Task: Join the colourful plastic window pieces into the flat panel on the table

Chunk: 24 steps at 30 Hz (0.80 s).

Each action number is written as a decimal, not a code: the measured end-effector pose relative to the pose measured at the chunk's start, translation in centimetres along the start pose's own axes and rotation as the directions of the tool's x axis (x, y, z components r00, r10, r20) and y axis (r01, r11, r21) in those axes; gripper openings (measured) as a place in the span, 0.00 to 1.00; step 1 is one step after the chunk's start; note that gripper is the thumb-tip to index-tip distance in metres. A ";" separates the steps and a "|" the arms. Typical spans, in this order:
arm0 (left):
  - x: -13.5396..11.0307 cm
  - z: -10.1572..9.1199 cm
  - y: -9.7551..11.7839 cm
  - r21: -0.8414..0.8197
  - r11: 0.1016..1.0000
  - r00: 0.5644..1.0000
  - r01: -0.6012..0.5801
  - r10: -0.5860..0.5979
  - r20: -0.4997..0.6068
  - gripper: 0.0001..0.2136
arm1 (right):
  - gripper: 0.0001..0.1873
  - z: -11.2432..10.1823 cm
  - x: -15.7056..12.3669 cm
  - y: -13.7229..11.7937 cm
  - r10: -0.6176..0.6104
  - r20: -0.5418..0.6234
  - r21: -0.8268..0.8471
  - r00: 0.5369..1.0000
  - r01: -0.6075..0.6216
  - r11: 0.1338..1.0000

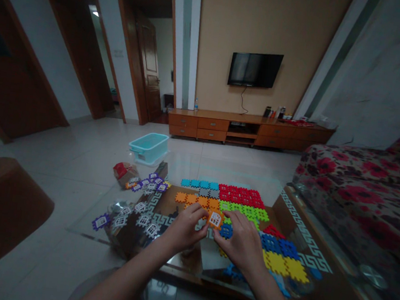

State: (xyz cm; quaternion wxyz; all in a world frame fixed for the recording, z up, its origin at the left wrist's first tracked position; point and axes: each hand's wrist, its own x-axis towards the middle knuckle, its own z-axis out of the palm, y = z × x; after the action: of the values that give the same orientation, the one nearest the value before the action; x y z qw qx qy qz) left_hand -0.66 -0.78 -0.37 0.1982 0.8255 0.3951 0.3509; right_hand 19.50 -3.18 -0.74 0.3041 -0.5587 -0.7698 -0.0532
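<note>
Between both hands is an orange building tile with a white window insert. My left hand pinches its left edge. My right hand grips its right edge with thumb and fingers. Just beyond lie joined orange tiles, with light blue tiles behind them. Red tiles and lime green tiles lie to the right. Blue tiles and yellow tiles extend beside my right forearm, partly hidden by it. White window pieces and purple tiles are scattered on the left.
A glass coffee table carries the tiles. A turquoise bin stands on the floor behind it, and a red-and-brown bag is near its left corner. The floral sofa is at right; a low TV cabinet lines the far wall.
</note>
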 end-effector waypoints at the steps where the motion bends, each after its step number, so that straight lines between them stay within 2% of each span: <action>1: 0.0 -0.1 -0.1 0.007 1.000 1.000 -0.005 0.005 0.010 0.09 | 0.20 0.0 0.0 0.0 0.000 0.001 -0.003 1.000 0.000 1.000; 11: 0.2 -0.1 -1.3 0.083 0.991 0.995 -0.102 0.100 0.028 0.06 | 0.20 0.2 -0.2 0.1 -0.001 0.041 0.015 0.999 0.001 1.000; 19: 0.2 -1.0 -2.0 0.035 0.989 0.987 -0.147 0.144 0.071 0.04 | 0.20 0.7 -0.3 -0.1 -0.008 0.068 0.084 0.998 0.002 0.996; 24: 0.1 -0.9 -2.6 0.019 0.989 0.986 -0.149 0.147 0.079 0.05 | 0.22 0.7 -0.4 -0.3 0.009 0.093 0.112 0.996 -0.019 0.994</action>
State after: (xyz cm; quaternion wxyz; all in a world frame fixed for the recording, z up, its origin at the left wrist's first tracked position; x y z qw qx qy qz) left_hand -2.63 0.94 -1.34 0.1765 0.8679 0.3291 0.3276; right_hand 19.00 -3.31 -1.48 0.2995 -0.5479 -0.7808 0.0185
